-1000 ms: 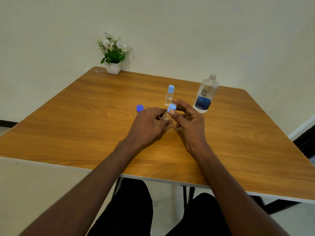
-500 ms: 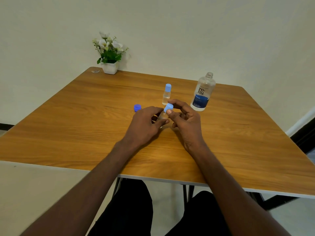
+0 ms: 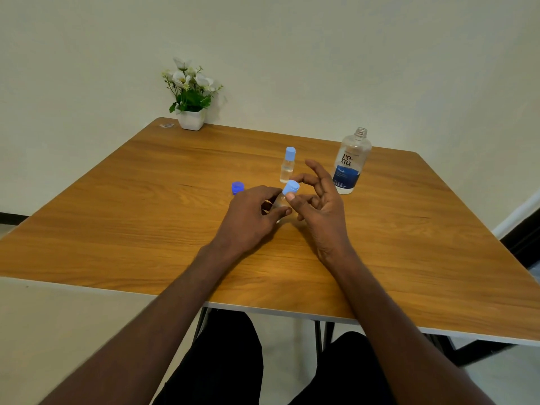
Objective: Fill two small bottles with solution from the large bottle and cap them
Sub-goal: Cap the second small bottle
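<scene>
My left hand [image 3: 251, 214] grips the body of a small clear bottle [image 3: 280, 201], tilted, at the table's middle. My right hand [image 3: 320, 200] pinches the bottle's light blue cap [image 3: 291, 187] between thumb and a finger, its other fingers spread upward. A second small bottle [image 3: 287, 165] with a light blue cap stands upright just behind. The large clear bottle [image 3: 349, 163] with a blue label stands uncapped to the right. Its dark blue cap [image 3: 238, 188] lies on the table left of my hands.
The wooden table [image 3: 117, 223] has a white pot of flowers [image 3: 191, 96] at its far left corner, near a small clear scrap [image 3: 166, 125]. My dark-trousered legs show below the near edge.
My right hand's free fingers have lifted and spread while thumb and finger stay on the cap. The left hand keeps its hold on the small bottle.
</scene>
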A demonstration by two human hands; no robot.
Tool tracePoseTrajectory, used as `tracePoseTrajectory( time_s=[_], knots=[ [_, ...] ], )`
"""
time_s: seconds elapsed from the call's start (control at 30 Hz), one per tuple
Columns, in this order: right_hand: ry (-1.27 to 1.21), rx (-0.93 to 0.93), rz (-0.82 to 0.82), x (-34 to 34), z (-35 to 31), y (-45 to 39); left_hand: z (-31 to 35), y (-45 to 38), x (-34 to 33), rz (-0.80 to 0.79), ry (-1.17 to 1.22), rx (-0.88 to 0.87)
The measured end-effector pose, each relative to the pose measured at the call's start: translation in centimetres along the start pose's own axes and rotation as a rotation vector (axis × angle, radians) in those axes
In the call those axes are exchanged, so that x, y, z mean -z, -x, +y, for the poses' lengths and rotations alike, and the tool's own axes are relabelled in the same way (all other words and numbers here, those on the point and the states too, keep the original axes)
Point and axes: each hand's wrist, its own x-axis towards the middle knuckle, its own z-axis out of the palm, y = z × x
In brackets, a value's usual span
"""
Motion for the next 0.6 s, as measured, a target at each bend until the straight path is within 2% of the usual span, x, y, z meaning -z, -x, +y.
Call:
tracePoseTrajectory(
  time_s=[0.6],
  knots=[
    [0.02, -0.029, 0.009, 0.11, 0.51, -0.11, 0.12, 0.04, -0.06, -0.011, -0.041, -0.037]
  ],
)
